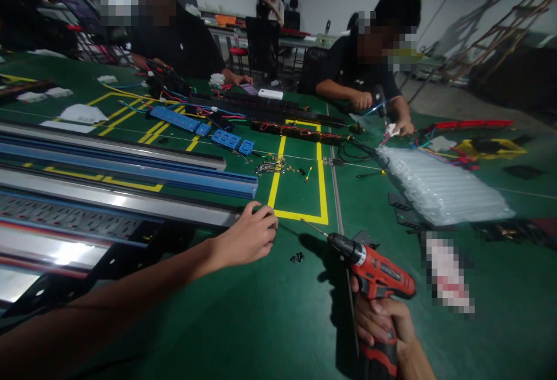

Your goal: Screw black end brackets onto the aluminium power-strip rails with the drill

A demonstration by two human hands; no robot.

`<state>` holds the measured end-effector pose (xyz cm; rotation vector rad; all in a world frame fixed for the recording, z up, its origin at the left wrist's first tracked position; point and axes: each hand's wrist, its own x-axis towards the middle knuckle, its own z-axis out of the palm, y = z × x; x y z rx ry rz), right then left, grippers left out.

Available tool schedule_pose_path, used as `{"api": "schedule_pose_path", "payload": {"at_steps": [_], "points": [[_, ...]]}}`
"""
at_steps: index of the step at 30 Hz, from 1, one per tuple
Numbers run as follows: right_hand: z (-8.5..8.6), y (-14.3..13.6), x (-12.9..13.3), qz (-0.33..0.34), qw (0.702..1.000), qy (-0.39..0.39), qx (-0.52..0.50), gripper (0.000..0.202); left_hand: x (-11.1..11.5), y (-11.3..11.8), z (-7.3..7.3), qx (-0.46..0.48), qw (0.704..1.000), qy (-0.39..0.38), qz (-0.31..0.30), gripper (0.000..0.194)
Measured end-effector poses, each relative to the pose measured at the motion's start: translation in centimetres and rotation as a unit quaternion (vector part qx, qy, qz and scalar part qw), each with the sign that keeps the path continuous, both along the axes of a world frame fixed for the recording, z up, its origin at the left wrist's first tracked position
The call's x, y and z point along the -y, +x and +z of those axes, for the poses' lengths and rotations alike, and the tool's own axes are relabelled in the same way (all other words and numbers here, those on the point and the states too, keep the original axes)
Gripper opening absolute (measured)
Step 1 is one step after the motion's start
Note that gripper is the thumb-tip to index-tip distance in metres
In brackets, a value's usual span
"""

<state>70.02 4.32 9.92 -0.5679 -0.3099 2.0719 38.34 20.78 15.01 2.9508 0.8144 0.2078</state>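
Green covers the large worktable (261, 322), which carries yellow tape markings (323, 191). Silver-and-black metal profile (130, 200): lies on the table at the left, among other lengths; its long axis runs from the left edge of view to the right, slanting slightly toward the wearer, and its right-hand end is at the left hand. Blue rail (174, 172): just beyond the profile, roughly parallel. Red-and-black cordless drill (385, 278): at the lower right, nose directed forward and left, toward the profile's end. Right hand (383, 319): wrapped firmly around the drill's handle. Left hand (250, 232): the nearer of the two to the profile, fingers curled at its end; whether they grip it or merely rest there cannot be determined. The hands are well apart. Drill bit (315, 228): the governing relation is that its tip is to the right of the profile's end, with the left hand between them. Black screws (297, 257): a small loose group on the table between the hands, touched by neither.
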Motion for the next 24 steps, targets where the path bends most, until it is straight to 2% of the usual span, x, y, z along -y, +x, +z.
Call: {"api": "schedule_pose_path", "payload": {"at_steps": [5, 10, 16, 24], "points": [[-0.3, 0.0, 0.0, 0.005, 1.000, -0.006, 0.023, 0.028, 1.0, 0.2, 0.1, 0.087, 0.996, -0.023, 0.030, 0.008], [-1.2, 0.2, 0.5, 0.041, 0.999, 0.017, 0.015, 0.027, 2.0, -0.2, 0.0, 0.159, 0.985, -0.055, 0.049, 0.011], [-1.7, 0.4, 0.5, 0.092, 0.996, 0.016, -0.001, 0.031, 2.5, 0.0, -0.3, 0.211, 0.971, -0.080, 0.077, 0.014], [-1.9, 0.4, 0.7, 0.085, 0.996, 0.015, 0.019, 0.033, 2.7, 0.4, -0.4, 0.253, 0.960, -0.088, 0.076, 0.015]]}}
